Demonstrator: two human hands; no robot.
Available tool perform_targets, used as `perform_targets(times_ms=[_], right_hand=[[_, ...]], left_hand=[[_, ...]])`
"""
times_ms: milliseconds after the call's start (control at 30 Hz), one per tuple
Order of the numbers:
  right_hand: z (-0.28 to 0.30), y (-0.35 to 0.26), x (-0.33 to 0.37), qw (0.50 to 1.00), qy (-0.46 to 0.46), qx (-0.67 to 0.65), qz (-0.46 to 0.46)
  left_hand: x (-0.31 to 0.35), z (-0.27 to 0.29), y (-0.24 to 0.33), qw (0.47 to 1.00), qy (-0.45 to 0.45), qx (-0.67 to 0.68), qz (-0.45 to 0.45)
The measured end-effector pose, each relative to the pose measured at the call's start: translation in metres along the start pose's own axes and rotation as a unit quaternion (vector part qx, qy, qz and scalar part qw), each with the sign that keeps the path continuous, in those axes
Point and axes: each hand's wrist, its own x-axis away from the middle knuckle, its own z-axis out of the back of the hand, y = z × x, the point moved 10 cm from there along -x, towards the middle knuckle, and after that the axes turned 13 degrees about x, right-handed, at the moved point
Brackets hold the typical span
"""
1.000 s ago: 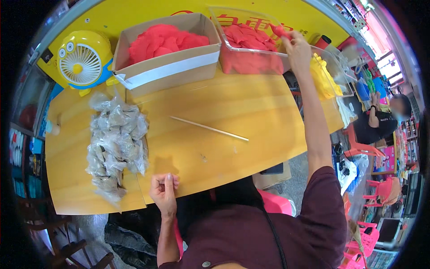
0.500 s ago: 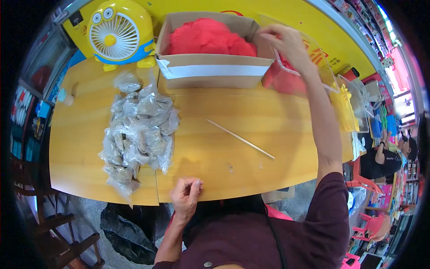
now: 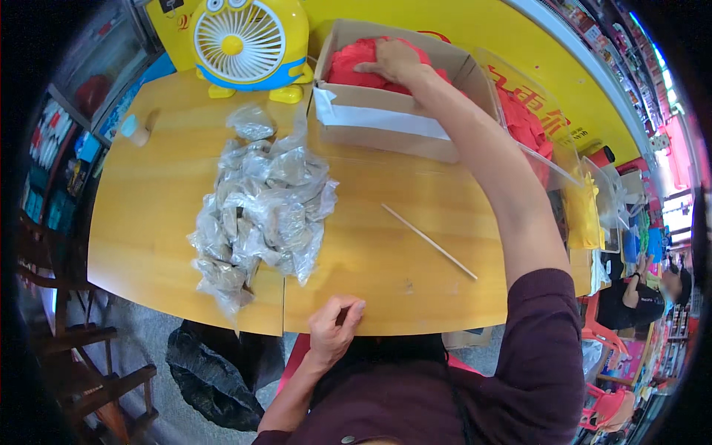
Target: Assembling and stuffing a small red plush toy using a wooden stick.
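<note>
My right hand (image 3: 394, 61) reaches into a cardboard box (image 3: 386, 135) and rests on a heap of red cloth-like pieces (image 3: 348, 68). Its thumb stands apart from the fingers, and some fingertips are hard to make out against the red. Near the table's front edge, my left hand (image 3: 335, 326) is closed, its fingers curled toward the thumb with nothing visible in them. A thin wooden stick (image 3: 430, 242) lies on the table between the box and me. Left of it is a pile of clear plastic bags (image 3: 271, 196) with greyish-brown contents.
A yellow-and-blue cartoon fan (image 3: 248, 44) stands at the back left of the table (image 3: 159, 222). A clear plastic bin (image 3: 552, 167) with more red pieces adjoins the box. Yellow bags (image 3: 582, 211) lie farther right. A small capped bottle (image 3: 135, 130) stands at far left.
My right hand has moved left from the clear bin onto the red pieces in the cardboard box. My left hand remains near the table edge. The whole view has shifted.
</note>
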Motion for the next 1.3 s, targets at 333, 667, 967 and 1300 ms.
perform_targets(times_ms=[333, 667, 967, 1300], right_hand=[[0.010, 0.027, 0.014, 0.995, 0.043, -0.057, -0.064], [0.053, 0.066, 0.049, 0.972, 0.121, -0.194, -0.050], [0.034, 0.108, 0.104, 0.806, 0.087, -0.534, -0.241], [0.069, 0.113, 0.162, 0.980, -0.043, -0.137, -0.135]], left_hand=[[-0.001, 0.001, 0.007, 1.000, -0.017, -0.008, 0.003], [0.003, 0.003, -0.003, 0.999, -0.013, 0.024, 0.028], [0.001, 0.000, -0.015, 0.998, -0.029, 0.046, 0.032], [0.001, -0.006, -0.004, 0.999, -0.034, 0.034, 0.001]])
